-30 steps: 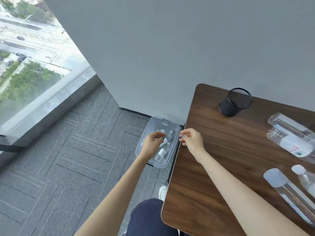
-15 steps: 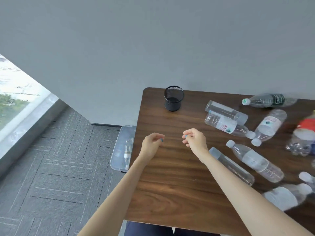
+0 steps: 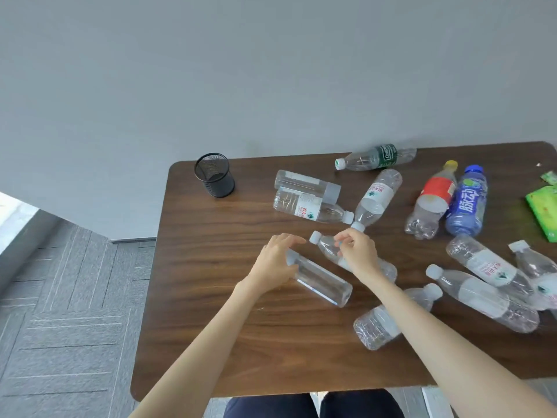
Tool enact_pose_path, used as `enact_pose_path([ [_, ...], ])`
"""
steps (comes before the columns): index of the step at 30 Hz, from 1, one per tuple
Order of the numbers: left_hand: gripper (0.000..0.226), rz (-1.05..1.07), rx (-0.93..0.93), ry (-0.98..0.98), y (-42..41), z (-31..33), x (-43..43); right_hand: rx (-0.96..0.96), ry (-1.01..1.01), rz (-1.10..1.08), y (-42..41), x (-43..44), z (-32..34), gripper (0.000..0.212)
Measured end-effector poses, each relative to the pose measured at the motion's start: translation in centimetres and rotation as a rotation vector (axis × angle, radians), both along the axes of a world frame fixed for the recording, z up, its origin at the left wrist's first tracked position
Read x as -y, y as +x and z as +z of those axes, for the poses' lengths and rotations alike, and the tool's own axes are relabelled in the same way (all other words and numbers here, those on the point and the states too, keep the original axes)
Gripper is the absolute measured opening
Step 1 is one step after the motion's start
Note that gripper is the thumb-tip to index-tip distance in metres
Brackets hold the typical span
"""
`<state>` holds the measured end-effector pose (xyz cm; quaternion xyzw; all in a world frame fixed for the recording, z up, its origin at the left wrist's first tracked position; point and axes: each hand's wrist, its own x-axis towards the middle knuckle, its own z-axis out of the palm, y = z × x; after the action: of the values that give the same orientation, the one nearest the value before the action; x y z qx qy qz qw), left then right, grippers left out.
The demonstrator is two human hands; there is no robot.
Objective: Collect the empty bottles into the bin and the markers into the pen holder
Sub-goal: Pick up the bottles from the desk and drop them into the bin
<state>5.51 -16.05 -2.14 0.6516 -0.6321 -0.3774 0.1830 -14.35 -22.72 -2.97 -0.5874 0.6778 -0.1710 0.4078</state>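
Several empty plastic bottles lie scattered on the brown table (image 3: 211, 312). My left hand (image 3: 275, 262) rests on the cap end of a clear square bottle (image 3: 321, 282), fingers nearly straight. My right hand (image 3: 357, 254) curls its fingers round the shoulder of a clear white-capped bottle (image 3: 324, 244) lying just beyond it. The black mesh pen holder (image 3: 215, 176) stands upright at the table's far left corner. Neither markers nor the bin are in view.
More bottles lie to the right: a green-labelled one (image 3: 379, 156), a red-labelled one (image 3: 434, 197) and a blue one (image 3: 467, 203). A green packet (image 3: 542, 209) sits at the right edge. A grey wall runs behind the table and grey carpet (image 3: 60, 297) lies to the left.
My view has swung right, from the floor bin to the table. Both hands moved from the table's left edge onto two clear bottles.
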Motion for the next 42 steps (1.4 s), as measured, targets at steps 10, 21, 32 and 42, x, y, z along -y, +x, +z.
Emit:
enact_pose_path([
  [10,0.101,-0.38,0.661,-0.044,-3.9,-4.3,-1.1,-0.111,-0.084,0.153,-6.7,0.1,-0.1,0.017],
  [21,0.058,0.014,0.469,-0.133,-1.9,-3.9,-2.5,-0.261,-0.15,0.353,-8.2,0.4,-1.4,0.052],
  [32,0.048,0.493,0.248,0.073,0.3,-1.5,-4.0,-0.488,-0.1,0.634,-8.3,-0.5,-3.1,0.08],
  [42,0.053,0.74,0.039,0.155,3.0,-0.1,-6.0,-0.238,-0.207,0.548,-1.5,-0.6,-1.4,0.06],
])
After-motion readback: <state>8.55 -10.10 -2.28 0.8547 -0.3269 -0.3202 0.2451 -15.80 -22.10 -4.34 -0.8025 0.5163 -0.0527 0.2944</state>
